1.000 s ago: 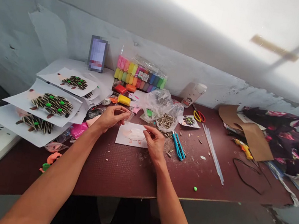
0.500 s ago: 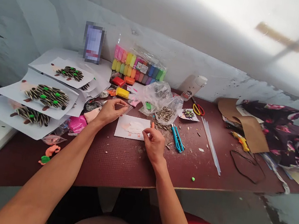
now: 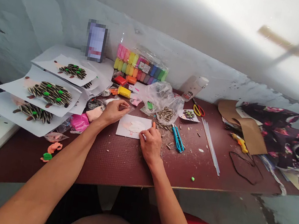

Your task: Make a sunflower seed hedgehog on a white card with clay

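A small white card (image 3: 122,132) lies on the dark red table. It carries a flat shape of white clay (image 3: 135,126) with pale peach at its left end and small orange feet below. My right hand (image 3: 151,143) rests over the card's right side, its curled fingertips touching the clay's right edge. Whatever those fingers pinch is hidden. Just above the card's upper left corner is my left hand (image 3: 114,112), thumb and fingers pinched together. A clear plastic piece (image 3: 131,110) shows beside its fingertips; I cannot tell if it is held.
Sunflower seeds (image 3: 164,114) spill from a clear bag behind the card. A blue utility knife (image 3: 178,138), scissors (image 3: 198,109) and glue sticks (image 3: 210,146) lie to the right. Seed-covered hedgehog pictures (image 3: 50,93) are stacked at left. Coloured clay packs (image 3: 141,66) and a bottle (image 3: 196,89) stand behind.
My right hand has shifted left over the card, now covering more of the clay's right end. My left hand stays pinched near the card's upper left corner. The view has tilted slightly.
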The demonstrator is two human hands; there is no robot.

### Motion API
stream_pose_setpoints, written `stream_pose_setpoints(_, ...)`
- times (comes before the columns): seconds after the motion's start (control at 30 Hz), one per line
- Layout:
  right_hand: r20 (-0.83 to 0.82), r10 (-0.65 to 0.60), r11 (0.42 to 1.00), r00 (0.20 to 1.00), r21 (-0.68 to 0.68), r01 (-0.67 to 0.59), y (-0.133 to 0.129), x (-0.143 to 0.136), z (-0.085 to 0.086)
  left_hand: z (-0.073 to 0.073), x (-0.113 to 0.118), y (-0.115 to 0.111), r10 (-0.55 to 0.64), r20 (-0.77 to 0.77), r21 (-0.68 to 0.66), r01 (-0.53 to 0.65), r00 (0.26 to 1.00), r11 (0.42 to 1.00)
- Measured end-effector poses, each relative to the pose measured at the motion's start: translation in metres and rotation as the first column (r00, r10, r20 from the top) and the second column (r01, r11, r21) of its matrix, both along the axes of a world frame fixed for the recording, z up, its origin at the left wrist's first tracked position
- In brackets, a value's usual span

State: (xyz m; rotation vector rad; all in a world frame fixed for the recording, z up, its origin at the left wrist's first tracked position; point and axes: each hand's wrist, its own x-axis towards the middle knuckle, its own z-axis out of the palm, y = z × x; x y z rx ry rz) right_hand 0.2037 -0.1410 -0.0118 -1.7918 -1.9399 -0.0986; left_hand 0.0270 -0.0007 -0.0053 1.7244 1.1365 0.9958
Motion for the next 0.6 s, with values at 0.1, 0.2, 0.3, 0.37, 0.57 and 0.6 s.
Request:
stream_pose_setpoints(0.1, 0.037, 0.01, 1.0, 0.999, 0.015, -0.01, 0.001, 0.0, -0.002, 0.0, 0.0, 0.0, 0.003, -0.016, 0.021, -0.003, 1.0, 1.0)
stream_pose_setpoints(0.2, 0.082, 0.029, 0.999, 0.996, 0.027, -0.031, 0.001, -0.001, -0.002, -0.001, 0.0, 0.0, 0.011, -0.031, 0.028, -0.01, 0.999, 1.0)
stream_pose_setpoints(0.3, 0.111, 0.053, 0.998, 0.992, 0.02, -0.056, -0.001, -0.002, 0.001, -0.002, 0.0, 0.0, 0.004, -0.029, 0.03, -0.004, 1.0, 1.0)
stream_pose_setpoints(0.37, 0.117, 0.057, 0.998, 0.992, 0.001, -0.057, -0.003, -0.003, 0.003, -0.002, 0.0, 0.001, -0.003, -0.024, 0.027, 0.003, 1.0, 1.0)
stream_pose_setpoints(0.57, 0.127, 0.048, 0.999, 0.991, -0.013, -0.047, -0.013, -0.002, 0.005, -0.003, 0.0, 0.001, -0.006, -0.019, 0.011, 0.006, 1.0, 1.0)
stream_pose_setpoints(0.6, 0.137, 0.048, 0.999, 0.989, -0.01, -0.047, -0.014, -0.001, 0.004, -0.003, 0.0, 0.001, -0.01, -0.02, 0.012, 0.01, 1.0, 1.0)
